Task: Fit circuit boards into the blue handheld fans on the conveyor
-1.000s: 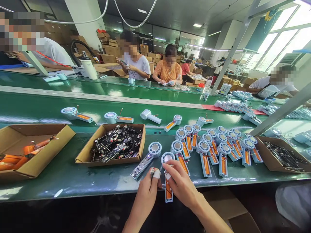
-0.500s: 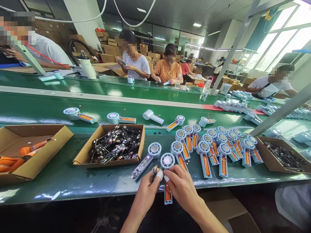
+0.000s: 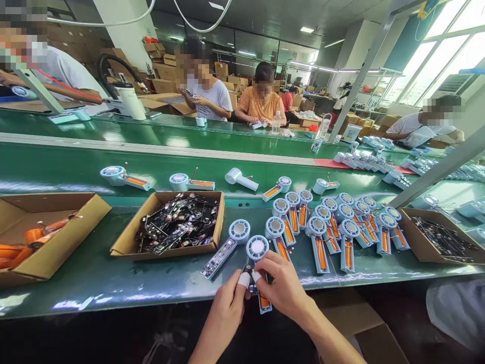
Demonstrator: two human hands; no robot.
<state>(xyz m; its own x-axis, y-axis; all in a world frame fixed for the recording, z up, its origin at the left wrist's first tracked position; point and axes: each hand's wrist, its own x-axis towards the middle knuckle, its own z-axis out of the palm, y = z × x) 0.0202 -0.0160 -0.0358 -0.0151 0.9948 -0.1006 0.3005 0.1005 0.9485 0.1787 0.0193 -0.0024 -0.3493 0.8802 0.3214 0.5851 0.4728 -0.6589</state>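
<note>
A small black circuit board (image 3: pixel 247 268) is pinched between the thumb and fingers of my left hand (image 3: pixel 229 299). My right hand (image 3: pixel 283 284) is closed close beside it, fingertips meeting at the board's edge; whatever they grip is hidden. Under both hands lies a light-blue handheld fan (image 3: pixel 257 248), its round head pointing away from me and an orange battery (image 3: pixel 264 302) showing in its open handle. White covers wrap some fingertips. Just left, another fan (image 3: pixel 239 231) has a circuit board (image 3: pixel 220 258) lying along its handle.
Cardboard trays hold circuit boards (image 3: pixel 182 222) and orange batteries (image 3: pixel 36 237); another tray of dark parts (image 3: pixel 441 240) sits at right. Several open fans (image 3: pixel 318 247) crowd the right side. More fans (image 3: pixel 241 179) lie on the green conveyor (image 3: pixel 151 151). Co-workers sit across it.
My left hand has turned the circuit board and brought it in against my right fingertips, over the fan's handle. The view has shifted slightly.
</note>
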